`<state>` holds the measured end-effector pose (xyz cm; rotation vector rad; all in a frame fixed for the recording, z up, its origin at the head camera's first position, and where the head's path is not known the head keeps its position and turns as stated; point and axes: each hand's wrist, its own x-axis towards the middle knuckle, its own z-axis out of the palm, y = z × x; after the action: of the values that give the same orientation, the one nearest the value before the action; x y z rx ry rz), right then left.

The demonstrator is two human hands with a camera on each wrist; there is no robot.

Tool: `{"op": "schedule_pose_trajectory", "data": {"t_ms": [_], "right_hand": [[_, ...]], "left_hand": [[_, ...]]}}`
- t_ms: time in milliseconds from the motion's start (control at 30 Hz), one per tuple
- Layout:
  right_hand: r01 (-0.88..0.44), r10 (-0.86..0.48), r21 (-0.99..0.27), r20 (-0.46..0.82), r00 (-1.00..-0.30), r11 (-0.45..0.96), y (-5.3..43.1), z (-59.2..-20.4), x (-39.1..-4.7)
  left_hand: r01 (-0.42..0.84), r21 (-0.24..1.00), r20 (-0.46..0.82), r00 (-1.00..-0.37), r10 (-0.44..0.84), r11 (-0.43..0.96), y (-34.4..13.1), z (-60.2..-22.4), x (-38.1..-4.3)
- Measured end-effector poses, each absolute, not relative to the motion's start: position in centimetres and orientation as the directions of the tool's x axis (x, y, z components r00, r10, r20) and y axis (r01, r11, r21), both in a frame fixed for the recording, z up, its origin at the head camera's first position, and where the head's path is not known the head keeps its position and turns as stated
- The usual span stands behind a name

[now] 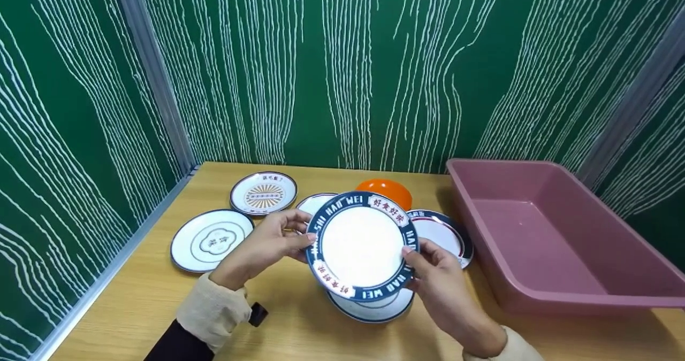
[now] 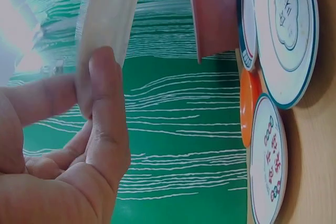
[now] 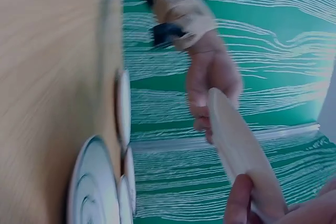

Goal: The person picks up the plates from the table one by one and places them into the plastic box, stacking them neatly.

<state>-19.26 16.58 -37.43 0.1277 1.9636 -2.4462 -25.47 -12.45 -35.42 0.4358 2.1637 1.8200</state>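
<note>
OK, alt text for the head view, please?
A person's left grip and right grip hold a blue-rimmed white plate above a wooden table. Other plates and an orange dish lie on it; a pink tub stands at right.

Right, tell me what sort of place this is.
Probably a purpose-built work booth rather than an ordinary kitchen: line-patterned green walls with grey corner posts stand behind and beside a wooden table.
</note>
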Motion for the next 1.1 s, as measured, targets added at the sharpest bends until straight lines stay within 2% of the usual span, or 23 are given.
{"op": "schedule_pose_trajectory", "data": {"t_ms": [133,300,500,633,800,933,1100], "right_hand": [[0.086,0.024,-0.968,-0.094,-0.995,-0.236,17.3,-36.6,-19.2],[0.057,0.03,-0.971,-0.066,-0.997,-0.234,19.2,-35.1,-19.2],[0.003,0.095,-0.951,-0.034,-0.995,-0.309,22.5,-33.2,-19.1],[-0.045,0.06,-0.911,0.022,-0.998,-0.411,25.1,-32.4,-19.0],[-0.06,0.022,-0.855,0.057,-0.998,-0.515,28.5,-31.6,-19.0],[-0.073,0.055,-0.841,0.051,-0.997,-0.536,31.1,-30.9,-19.0],[-0.069,0.133,-0.82,-0.009,-0.991,-0.568,34.3,-30.3,-19.1]], "left_hand": [[0.081,0.977,-0.011,-0.904,0.428,0.197,-12.5,-35.4,-25.2],[0.139,0.969,0.033,-0.894,0.447,0.206,-12.6,-35.2,-25.7],[0.184,0.939,0.063,-0.921,0.383,0.289,-13.3,-35.6,-26.6],[0.167,0.915,0.039,-0.942,0.333,0.368,-14.2,-36.4,-27.5],[0.09,0.925,-0.012,-0.963,0.268,0.369,-15.6,-36.9,-28.3],[0.055,0.922,-0.053,-0.963,0.263,0.384,-17.1,-36.9,-28.9],[0.068,0.91,-0.041,-0.967,0.252,0.408,-19.4,-36.8,-29.5]]}}
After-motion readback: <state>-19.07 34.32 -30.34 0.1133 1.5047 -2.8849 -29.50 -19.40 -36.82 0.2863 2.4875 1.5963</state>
